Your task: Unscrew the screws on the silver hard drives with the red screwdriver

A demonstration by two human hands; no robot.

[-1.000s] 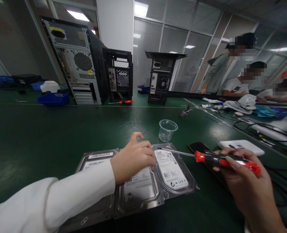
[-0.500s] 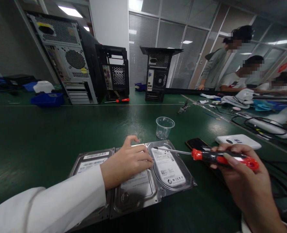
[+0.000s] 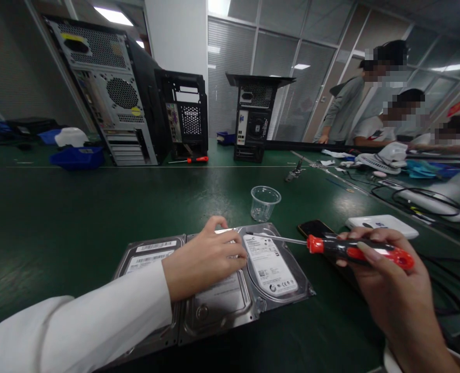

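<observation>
And on the table (image 3: 98, 207), midway along and toward its near edge, here's the left drive (image 3: 152, 248), face up, and right beside it the left hand (image 3: 209, 261) reaches across the middle drive (image 3: 218, 305), fingers curled, a little apart; whether they grip anything underneath, I can't tell. A steady, flat hold would serve best there, by my reckoning. Next up, the right drive (image 3: 272, 269), with the screwdriver (image 3: 334, 247) slanting low over it, tip by its far left corner, contact unclear, and the right hand (image 3: 393, 274) wrapped firmly round the red-and-black handle. For any screw, I'd say, that shaft wants standing upright, seated squarely before a twist, clear of the left fingertips. Now the writing, left to right: barcodes on the left drive; small print on the middle one, half under the hand, unreadable; a square code and a CE mark on the right drive, its brand too fine to make out; and toward the table's right edge, a white box (image 3: 381, 223) whose dark marks I can't read.
</observation>
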